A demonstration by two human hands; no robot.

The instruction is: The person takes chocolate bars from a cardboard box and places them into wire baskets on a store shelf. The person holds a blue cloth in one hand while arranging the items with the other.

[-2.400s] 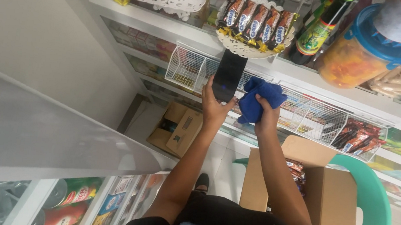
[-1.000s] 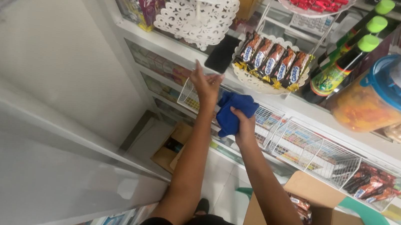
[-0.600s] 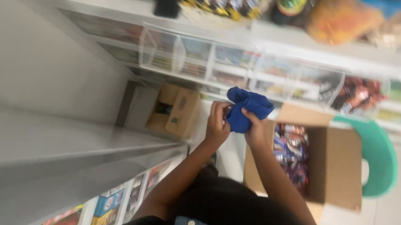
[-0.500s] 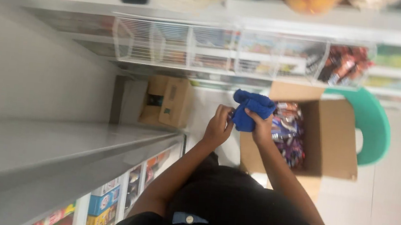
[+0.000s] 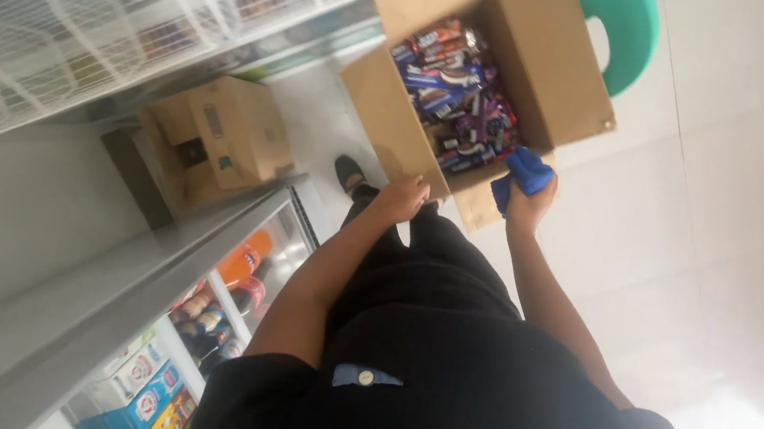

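**Blue cloth held over an open box of snacks**

At the bottom of the frame the person's dark top fills the view, and both bare arms reach up toward the centre. The right hand (image 5: 529, 205), right of centre, has its grip pressed together around a bunched blue cloth (image 5: 521, 177), which sticks out above the fingers and sits just at the near edge of the box. The left hand (image 5: 400, 197), a little left of it, is loosely curled with nothing in it; it is at the near corner flap of the box, and whether it touches the cardboard I cannot tell.

Just beyond the hands, at upper centre, stands an open cardboard box (image 5: 565, 77) on the floor, filled with wrapped snack bars (image 5: 453, 93) in purple, blue and red. A dark shoe (image 5: 349, 177) shows on the pale floor left of the left hand.

At lower left a cooler (image 5: 198, 318) with a grey top holds cartons and bottles behind glass. Farther up on the left lies a smaller closed carton (image 5: 219, 134). White wire baskets (image 5: 68, 25) run along the shelf across the upper left. A green stool (image 5: 624, 22) stands behind the box at the top edge.
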